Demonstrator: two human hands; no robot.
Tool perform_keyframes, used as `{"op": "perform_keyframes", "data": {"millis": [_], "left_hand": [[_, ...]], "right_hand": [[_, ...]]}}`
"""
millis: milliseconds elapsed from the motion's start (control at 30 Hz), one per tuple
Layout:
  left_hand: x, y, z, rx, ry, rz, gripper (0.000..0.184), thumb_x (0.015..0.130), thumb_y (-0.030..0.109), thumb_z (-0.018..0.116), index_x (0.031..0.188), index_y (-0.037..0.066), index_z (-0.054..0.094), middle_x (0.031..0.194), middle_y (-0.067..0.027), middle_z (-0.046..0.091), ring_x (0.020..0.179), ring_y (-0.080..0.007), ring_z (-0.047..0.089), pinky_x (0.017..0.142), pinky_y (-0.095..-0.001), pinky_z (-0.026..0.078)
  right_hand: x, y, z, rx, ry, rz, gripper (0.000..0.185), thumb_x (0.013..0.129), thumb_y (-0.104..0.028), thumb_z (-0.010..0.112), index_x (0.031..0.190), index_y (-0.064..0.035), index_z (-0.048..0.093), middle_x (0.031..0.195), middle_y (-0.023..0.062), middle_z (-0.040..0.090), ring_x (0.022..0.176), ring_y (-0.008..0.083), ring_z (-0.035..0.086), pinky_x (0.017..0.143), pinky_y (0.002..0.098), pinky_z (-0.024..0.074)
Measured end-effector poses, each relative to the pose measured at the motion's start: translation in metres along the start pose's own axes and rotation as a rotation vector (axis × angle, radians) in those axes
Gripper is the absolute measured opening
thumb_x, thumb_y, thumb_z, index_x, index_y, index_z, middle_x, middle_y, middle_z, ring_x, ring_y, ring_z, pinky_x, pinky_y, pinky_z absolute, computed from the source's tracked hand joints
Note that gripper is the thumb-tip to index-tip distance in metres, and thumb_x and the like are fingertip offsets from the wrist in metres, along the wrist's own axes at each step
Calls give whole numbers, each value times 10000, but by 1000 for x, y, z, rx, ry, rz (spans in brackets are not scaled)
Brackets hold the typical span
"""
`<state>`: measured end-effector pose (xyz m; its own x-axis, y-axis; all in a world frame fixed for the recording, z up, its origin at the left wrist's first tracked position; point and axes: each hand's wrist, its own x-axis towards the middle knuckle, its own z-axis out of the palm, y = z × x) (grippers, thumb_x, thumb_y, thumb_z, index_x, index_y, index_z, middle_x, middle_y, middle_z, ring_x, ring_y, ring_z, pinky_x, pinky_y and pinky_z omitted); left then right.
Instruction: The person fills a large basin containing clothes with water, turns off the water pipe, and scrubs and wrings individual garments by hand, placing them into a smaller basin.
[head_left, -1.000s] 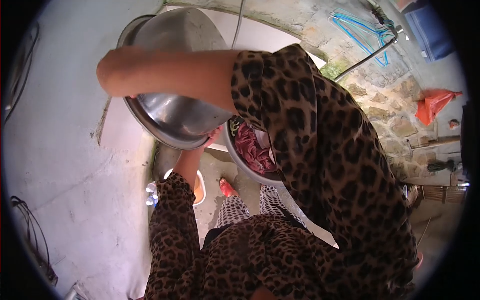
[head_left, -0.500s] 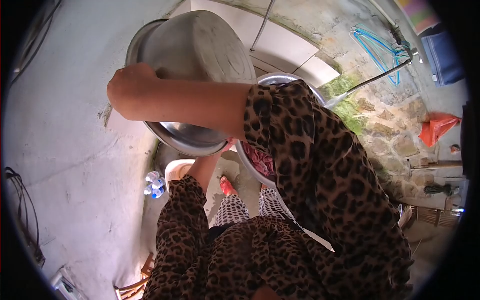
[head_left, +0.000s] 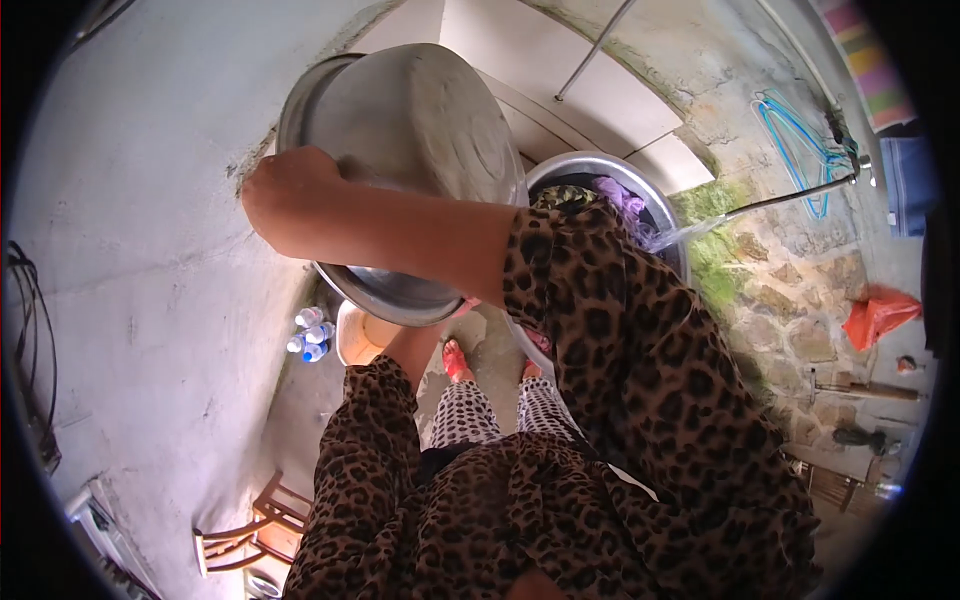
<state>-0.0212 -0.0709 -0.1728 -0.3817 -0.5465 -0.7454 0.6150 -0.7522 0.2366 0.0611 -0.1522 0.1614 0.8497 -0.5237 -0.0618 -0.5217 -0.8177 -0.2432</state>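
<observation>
A large metal basin [head_left: 420, 110] is tipped on its side, its scuffed underside turned up towards me. My right arm crosses in front of it, and my right hand [head_left: 290, 200] is closed at its left rim, fingers largely hidden. At the near rim my left hand [head_left: 467, 305] shows only a little of its fingers, closed on the edge; the rest is behind the basin. Beside it on the right stands a second metal basin [head_left: 672, 190] holding wet-looking clothes, among them a purple cloth [head_left: 622, 198]. Water runs into this basin from a pipe [head_left: 790, 195].
A pale bucket [head_left: 355, 335] and several plastic bottles [head_left: 312, 335] stand on the floor at left. Blue hangers [head_left: 795, 150] and a red plastic bag [head_left: 880, 318] hang along the stone wall. A wooden chair [head_left: 255, 525] is at lower left.
The view has shifted, so the tipped basin and both hands appear slightly lower and further right. More of the clothes basin shows. Both hands keep their hold.
</observation>
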Motion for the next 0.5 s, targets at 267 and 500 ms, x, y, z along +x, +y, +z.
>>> {"op": "perform_keyframes", "data": {"millis": [267, 500], "left_hand": [[-14, -16, -37, 21, 153, 61, 328, 859, 197, 609, 1107, -13, 555, 1021, -193, 618, 876, -248, 593, 757, -376, 494], [-32, -23, -64, 27, 245, 119, 337, 855, 178, 614, 1126, -14, 553, 1057, -193, 620, 934, -259, 600, 812, -402, 499]], "right_hand": [[1, -36, 32, 17, -80, -83, 71, 671, -82, 689, 735, -86, 719, 770, 96, 699, 753, 228, 694, 547, 335, 518], [-5, -47, 60, 103, 7, -131, 40, 650, -76, 684, 687, -61, 688, 739, 133, 683, 722, 252, 690, 576, 373, 531]]}}
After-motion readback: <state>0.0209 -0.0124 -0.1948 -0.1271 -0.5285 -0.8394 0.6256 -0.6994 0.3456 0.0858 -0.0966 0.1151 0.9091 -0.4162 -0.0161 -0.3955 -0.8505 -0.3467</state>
